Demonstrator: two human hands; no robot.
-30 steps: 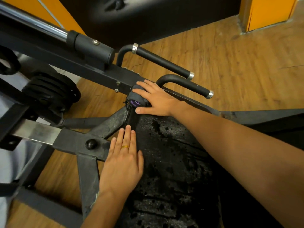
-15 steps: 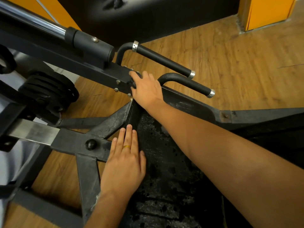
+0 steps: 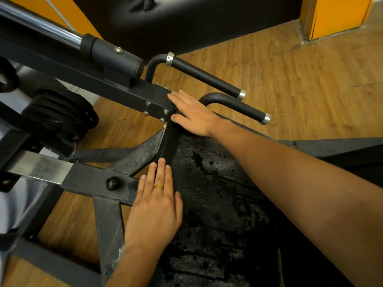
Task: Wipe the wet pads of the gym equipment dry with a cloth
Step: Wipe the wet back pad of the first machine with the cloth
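We look down on a brown wooden plank floor (image 3: 290,75) that fills the far and right side of the scene. Over it on the near right lies the black, rough-textured wet pad of the gym machine (image 3: 217,204). Its surface is speckled with dark damp patches and small holes. The dark grey metal frame (image 3: 107,220) crosses beside the pad on the left. A heavy beam of it runs up to the far left, under a shiny chrome bar (image 3: 41,27).

A smooth black upholstered cushion (image 3: 186,21) sits at the far edge, with an orange wall panel (image 3: 339,13) to its right. A stack of black round weight plates (image 3: 60,114) hangs on the left. Two black foam-covered handles with chrome collars jut to the right from the beam, one farther (image 3: 207,76) and one nearer (image 3: 238,105).

The right hand (image 3: 194,116) lies flat, fingers straight and together, on the far end of the pad where it meets the beam. Its thumb rests at the pad's far left corner. We cannot tell whether a cloth lies under its palm.

The left hand (image 3: 155,208) rests flat, palm down, on the pad's left edge. Its fingers are straight and point far, and it holds nothing. A thin gold ring (image 3: 158,186) sits on one of its fingers.
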